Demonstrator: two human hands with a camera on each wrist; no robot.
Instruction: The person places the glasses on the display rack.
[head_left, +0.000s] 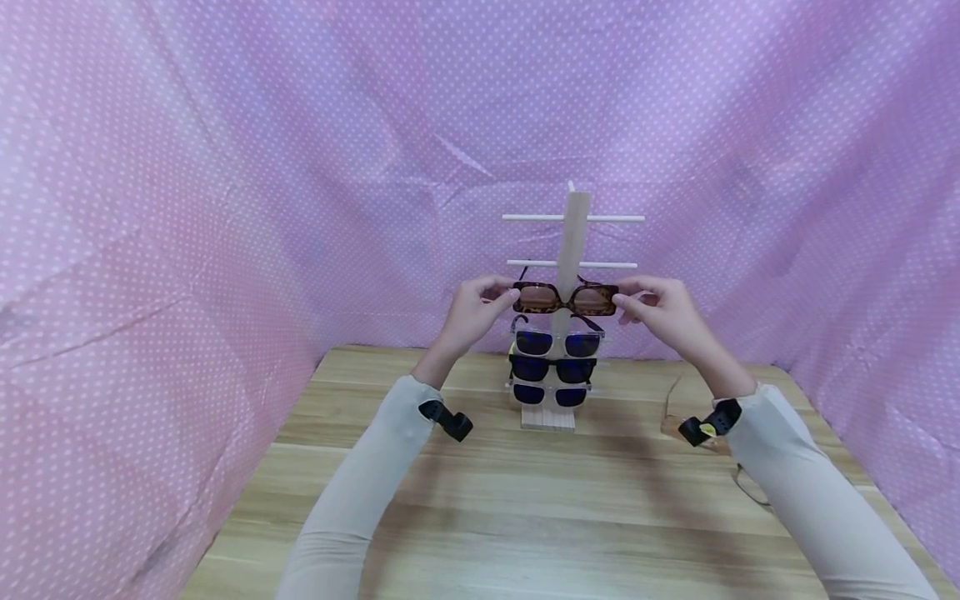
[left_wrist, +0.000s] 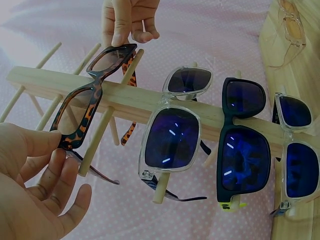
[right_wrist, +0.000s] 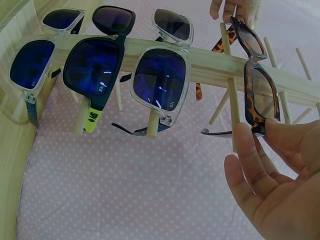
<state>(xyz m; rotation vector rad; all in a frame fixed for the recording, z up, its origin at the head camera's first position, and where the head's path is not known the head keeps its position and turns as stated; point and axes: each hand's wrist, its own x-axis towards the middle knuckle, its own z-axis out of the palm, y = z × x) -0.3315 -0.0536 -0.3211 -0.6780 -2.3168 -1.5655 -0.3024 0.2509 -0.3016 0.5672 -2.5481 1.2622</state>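
Tortoiseshell sunglasses are pinched at opposite ends by the left hand and the right hand. They are held at the wooden rack, above three mounted pairs.

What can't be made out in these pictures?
Head view: peg behind the tortoiseshell sunglasses, hidden by them.
Head view: part of the amber glasses, behind the right wrist camera.
Left wrist view: part of the right hand, cut off by the top edge.
Right wrist view: stand top, past the right edge; lens lettering, too small.
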